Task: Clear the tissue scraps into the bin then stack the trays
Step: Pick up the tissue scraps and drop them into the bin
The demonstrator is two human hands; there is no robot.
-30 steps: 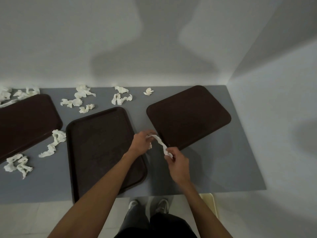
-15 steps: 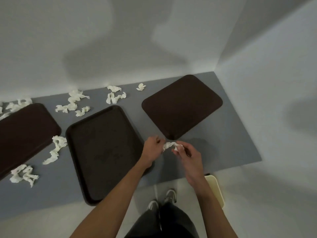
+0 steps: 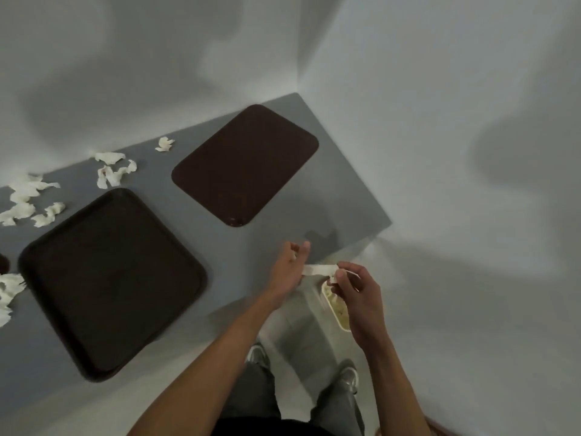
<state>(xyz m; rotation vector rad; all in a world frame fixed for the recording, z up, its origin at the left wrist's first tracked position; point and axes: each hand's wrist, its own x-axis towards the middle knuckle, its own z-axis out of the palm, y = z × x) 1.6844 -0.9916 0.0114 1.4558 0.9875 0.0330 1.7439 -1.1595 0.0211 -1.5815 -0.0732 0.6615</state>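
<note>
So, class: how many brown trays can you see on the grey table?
3. The near-left tray sits rim-up; the far tray lies angled toward the corner; a sliver of a third tray shows at the left edge, mostly out of view.

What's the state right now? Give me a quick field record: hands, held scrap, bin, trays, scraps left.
left hand: pinching one end of the tissue strip
right hand: pinching its other end, over the bin
bin: on the floor beside the table, already holding scraps
trays: middle tray and right tray apart, unstacked
loose scraps: several on the table's far left
</note>
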